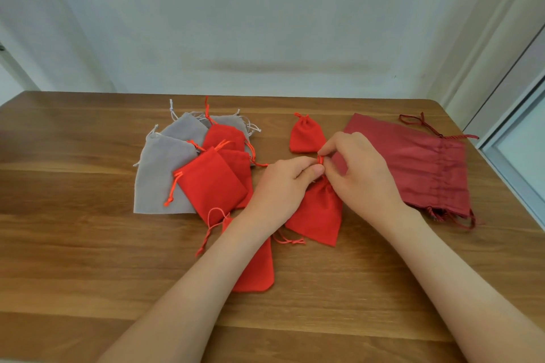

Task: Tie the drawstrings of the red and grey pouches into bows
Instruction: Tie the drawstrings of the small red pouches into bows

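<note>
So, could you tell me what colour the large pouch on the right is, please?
The large pouch is dark red, clearest in the head view.

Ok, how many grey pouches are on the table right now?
3. The front grey pouch lies leftmost, the middle grey pouch behind it, the back grey pouch partly under a red pouch. Others may be hidden underneath.

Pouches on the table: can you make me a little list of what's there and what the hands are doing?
surface: wooden table
left hand: pinches the drawstring of the middle red pouch
right hand: pinches the same drawstring
behind the hands: small red pouch, neck cinched
left pile: grey pouches and red pouches, overlapping
right side: dark red bag, lying flat
</note>
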A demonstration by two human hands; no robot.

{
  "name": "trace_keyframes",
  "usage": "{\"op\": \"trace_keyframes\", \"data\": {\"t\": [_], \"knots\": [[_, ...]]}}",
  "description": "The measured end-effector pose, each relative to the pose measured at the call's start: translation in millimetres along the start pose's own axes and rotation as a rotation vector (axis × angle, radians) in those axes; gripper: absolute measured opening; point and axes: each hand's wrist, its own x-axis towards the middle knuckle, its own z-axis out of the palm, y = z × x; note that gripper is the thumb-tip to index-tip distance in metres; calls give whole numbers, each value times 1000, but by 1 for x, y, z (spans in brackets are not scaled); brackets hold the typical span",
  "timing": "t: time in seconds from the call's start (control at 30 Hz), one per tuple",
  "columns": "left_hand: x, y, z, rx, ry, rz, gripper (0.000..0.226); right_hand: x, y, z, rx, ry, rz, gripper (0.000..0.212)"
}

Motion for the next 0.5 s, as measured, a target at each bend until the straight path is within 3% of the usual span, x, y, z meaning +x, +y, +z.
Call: {"op": "trace_keyframes", "data": {"t": [0.13, 0.3, 0.5], "knots": [[-1, 0, -3, -21, -43, -21, 21, 1, -2, -2, 32, -48, 4, 15], [-2, 1, 1, 61, -81, 1, 28, 4, 0, -11, 367, -249, 284, 34], [-2, -1, -2, 80, -57, -5, 20, 5, 3, -13, 357, -311, 334, 14]]}}
